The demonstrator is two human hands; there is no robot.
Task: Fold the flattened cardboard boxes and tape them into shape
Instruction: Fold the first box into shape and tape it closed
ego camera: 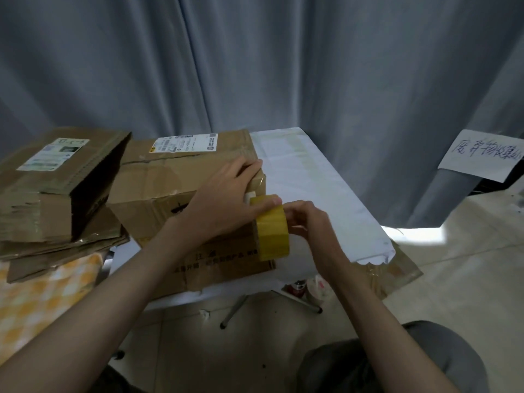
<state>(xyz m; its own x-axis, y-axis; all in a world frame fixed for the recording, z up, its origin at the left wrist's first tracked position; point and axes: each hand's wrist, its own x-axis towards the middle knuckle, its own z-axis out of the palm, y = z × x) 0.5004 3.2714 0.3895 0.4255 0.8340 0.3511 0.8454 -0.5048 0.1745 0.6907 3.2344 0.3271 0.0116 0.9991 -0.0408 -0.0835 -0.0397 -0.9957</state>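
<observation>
A formed brown cardboard box (158, 182) with a white shipping label stands on the white-covered table (312, 177). My left hand (224, 199) lies flat over the box's right top edge, fingers straight, thumb pressing on the top of a yellow tape roll (272, 231). My right hand (309, 222) grips that roll from the right side, just off the box's right face. A strip of clear tape shows on the box corner under my left fingers. A flattened box (226, 268) lies beneath the formed one.
At the left, another folded box (56, 182) sits on a stack of flattened cardboard (56, 253) over a yellow checked cloth. More cardboard (397, 273) leans under the table's right edge. Cups and a can sit on the floor below. A grey curtain hangs behind.
</observation>
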